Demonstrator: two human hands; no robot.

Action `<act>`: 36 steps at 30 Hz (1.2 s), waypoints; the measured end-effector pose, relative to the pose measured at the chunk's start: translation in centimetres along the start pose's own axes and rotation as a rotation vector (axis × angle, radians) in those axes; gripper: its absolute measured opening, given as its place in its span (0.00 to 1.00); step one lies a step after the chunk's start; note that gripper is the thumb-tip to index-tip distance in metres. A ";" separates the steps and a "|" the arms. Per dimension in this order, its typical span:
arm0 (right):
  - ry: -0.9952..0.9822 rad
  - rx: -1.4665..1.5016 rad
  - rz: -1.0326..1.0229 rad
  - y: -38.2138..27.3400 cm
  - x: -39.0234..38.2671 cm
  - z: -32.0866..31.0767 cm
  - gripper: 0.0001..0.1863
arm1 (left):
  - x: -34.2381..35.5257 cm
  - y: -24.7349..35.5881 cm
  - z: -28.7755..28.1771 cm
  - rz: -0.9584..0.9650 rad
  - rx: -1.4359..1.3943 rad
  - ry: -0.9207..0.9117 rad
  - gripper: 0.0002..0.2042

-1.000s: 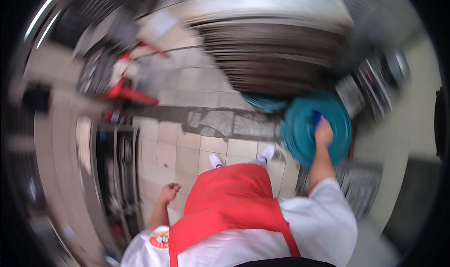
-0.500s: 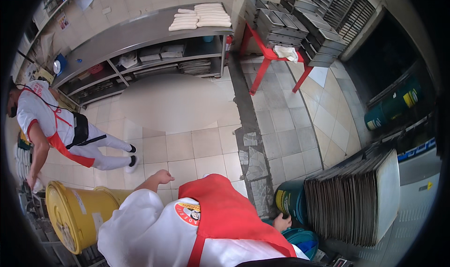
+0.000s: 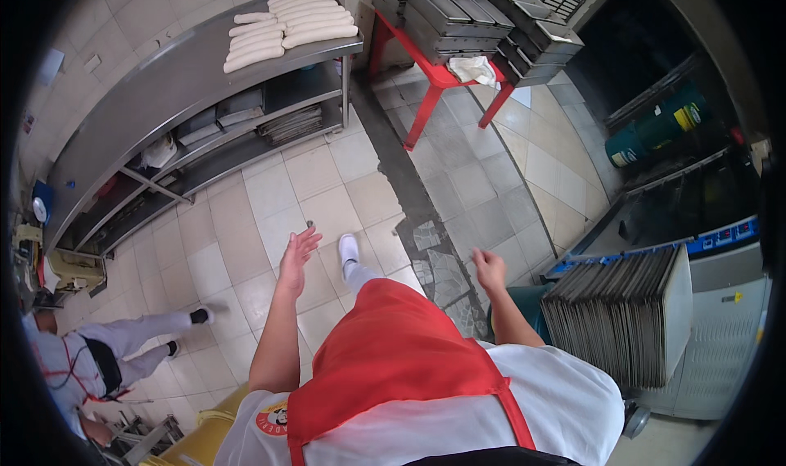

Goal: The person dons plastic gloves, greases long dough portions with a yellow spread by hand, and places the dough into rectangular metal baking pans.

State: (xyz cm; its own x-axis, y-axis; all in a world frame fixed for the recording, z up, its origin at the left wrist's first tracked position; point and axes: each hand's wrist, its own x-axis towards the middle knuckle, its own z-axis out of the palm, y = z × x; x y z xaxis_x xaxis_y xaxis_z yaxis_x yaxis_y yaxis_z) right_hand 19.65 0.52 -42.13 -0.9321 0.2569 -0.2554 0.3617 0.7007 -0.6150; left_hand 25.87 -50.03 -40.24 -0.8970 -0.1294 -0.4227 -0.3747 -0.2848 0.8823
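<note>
My left hand (image 3: 300,257) is held out over the tiled floor, fingers stretched and slightly apart, with nothing in it. Out to the right, my right hand (image 3: 490,268) is loosely curled, and no object shows in it. That forearm passes in front of a dark teal drum (image 3: 529,309). Between my arms hangs my red apron (image 3: 385,335), and one white shoe (image 3: 349,248) shows beyond it. Neither hand touches anything.
Long pale dough rolls (image 3: 291,26) lie on a steel table (image 3: 155,98). Rectangular pans (image 3: 458,24) stack on a red table (image 3: 438,75). A tight row of flat trays (image 3: 614,319) stands at right. A co-worker (image 3: 106,360) and yellow bucket (image 3: 209,433) are at left.
My right hand has left the teal drums and come forward. My left hand has reached farther out and opened. My view has turned, and the co-worker now appears lower at the left.
</note>
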 end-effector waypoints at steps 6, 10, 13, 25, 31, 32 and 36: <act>-0.534 0.309 -0.788 -35.7 2.1 14.8 0.26 | 10.1 7.7 0.2 -0.083 -0.636 -0.013 0.42; -0.583 0.255 -1.568 -49.0 1.3 20.6 0.30 | 13.5 13.2 -3.2 -0.019 -0.971 0.053 0.43; -0.528 0.048 -1.553 -49.8 8.2 23.0 0.36 | 16.3 18.5 -5.6 0.142 -1.063 -0.076 0.43; -0.136 -0.432 0.080 -19.1 44.8 8.2 0.35 | 35.4 18.1 -16.4 -0.108 0.496 0.406 0.20; 0.062 -0.472 -0.194 -23.4 65.2 5.1 0.35 | 33.1 8.6 -14.7 -0.602 0.752 0.212 0.18; 0.070 -0.547 -0.241 -24.5 68.1 4.4 0.34 | 33.0 8.5 -12.7 -0.658 0.781 0.209 0.18; 0.185 -0.829 -0.557 -23.3 77.8 5.4 0.31 | 31.7 11.5 -2.3 -0.814 0.702 0.183 0.22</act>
State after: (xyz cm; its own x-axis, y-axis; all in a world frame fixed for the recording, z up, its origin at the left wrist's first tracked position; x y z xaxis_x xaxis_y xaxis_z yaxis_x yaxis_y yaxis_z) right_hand -61.18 0.63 -51.68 -0.9777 -0.1974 0.0724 -0.1881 0.9751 0.1175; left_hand -6.38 -59.64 -43.96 -0.2932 -0.3035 -0.9066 -0.9427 0.2497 0.2213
